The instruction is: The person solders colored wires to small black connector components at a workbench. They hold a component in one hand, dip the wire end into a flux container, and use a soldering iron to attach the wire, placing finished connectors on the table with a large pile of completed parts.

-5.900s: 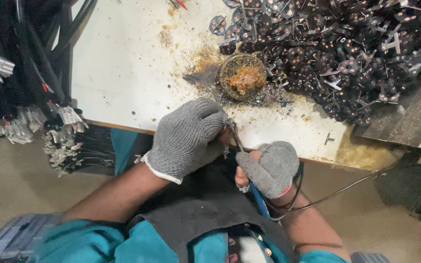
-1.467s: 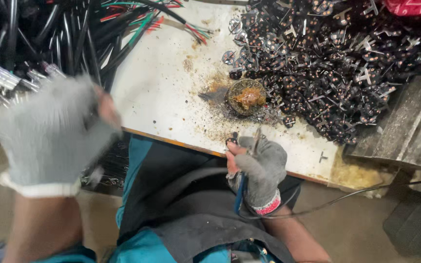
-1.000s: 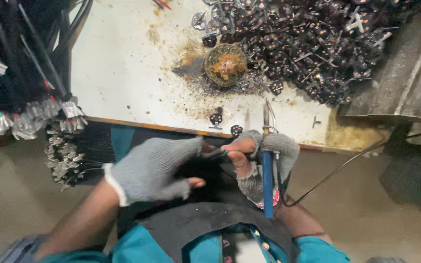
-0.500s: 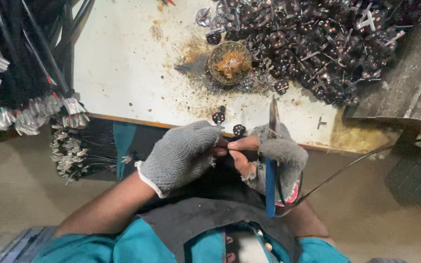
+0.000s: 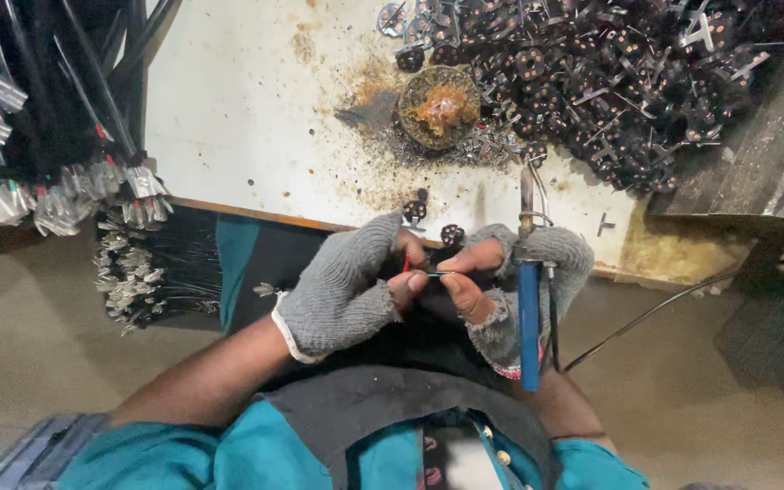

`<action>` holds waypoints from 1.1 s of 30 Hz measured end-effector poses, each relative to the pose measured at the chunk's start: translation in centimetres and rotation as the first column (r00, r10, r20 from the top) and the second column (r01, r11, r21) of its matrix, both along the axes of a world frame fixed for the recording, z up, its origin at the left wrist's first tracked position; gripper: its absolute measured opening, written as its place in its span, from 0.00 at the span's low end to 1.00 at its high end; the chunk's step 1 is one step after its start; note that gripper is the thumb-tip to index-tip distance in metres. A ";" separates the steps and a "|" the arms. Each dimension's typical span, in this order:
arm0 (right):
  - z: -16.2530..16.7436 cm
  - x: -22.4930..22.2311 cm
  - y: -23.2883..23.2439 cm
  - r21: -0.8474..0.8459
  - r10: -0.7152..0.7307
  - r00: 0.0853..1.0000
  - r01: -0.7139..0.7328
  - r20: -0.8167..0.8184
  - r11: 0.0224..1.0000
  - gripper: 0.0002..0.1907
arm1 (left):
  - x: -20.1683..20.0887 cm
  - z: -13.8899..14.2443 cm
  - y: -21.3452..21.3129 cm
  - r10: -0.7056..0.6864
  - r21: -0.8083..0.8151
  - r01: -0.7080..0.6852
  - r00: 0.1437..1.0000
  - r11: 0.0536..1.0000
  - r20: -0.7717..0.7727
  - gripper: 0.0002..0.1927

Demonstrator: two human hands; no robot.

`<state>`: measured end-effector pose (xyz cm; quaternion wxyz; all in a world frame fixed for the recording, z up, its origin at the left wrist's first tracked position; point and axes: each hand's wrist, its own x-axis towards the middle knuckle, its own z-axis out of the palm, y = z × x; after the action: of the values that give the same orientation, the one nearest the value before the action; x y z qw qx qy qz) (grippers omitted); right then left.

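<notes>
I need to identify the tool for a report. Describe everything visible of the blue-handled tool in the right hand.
The blue-handled tool looks like a soldering iron: a long blue handle, seemingly plastic, with a slim grey metal shaft pointing up toward the table edge. It stands nearly vertical in view, gripped by the gloved right hand. A dark cable seems to trail from it.

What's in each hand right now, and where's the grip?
Right hand grips the soldering iron by its blue handle; both hands' fingertips pinch thin wires near their ends, left hand included.
</notes>
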<state>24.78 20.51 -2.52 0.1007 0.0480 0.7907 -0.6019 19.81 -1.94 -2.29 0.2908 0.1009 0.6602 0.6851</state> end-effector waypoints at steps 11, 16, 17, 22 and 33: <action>0.2 0.1 -0.5 0.144 -0.021 0.999 0.016 0.033 0.989 0.05 | 0.6 -2.4 0.4 0.030 0.119 -0.058 0.973 0.991 0.227 0.07; 3.4 -0.5 -1.6 0.242 0.023 0.984 0.022 -0.179 0.970 0.08 | 0.4 -2.7 0.5 0.087 0.053 -0.082 0.990 0.995 -0.111 0.06; 3.8 -0.6 -1.8 0.255 0.024 0.981 0.027 -0.193 0.966 0.08 | 0.2 -2.5 0.5 0.081 0.023 -0.078 0.979 0.997 -0.186 0.06; 3.2 -0.9 -1.8 0.202 -0.006 0.976 0.051 -0.219 0.978 0.06 | -0.4 -1.0 0.3 0.079 -0.062 -0.099 0.958 0.993 -0.276 0.07; -1.3 0.8 -0.5 0.033 -0.003 0.998 0.005 -0.059 0.999 0.06 | 0.3 -0.1 0.3 0.102 -0.093 -0.134 0.952 0.987 -0.289 0.09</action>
<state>25.59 20.04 -3.81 0.0753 0.0332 0.8032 -0.5900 20.11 -1.69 -2.43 0.1570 0.1417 0.7370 0.6420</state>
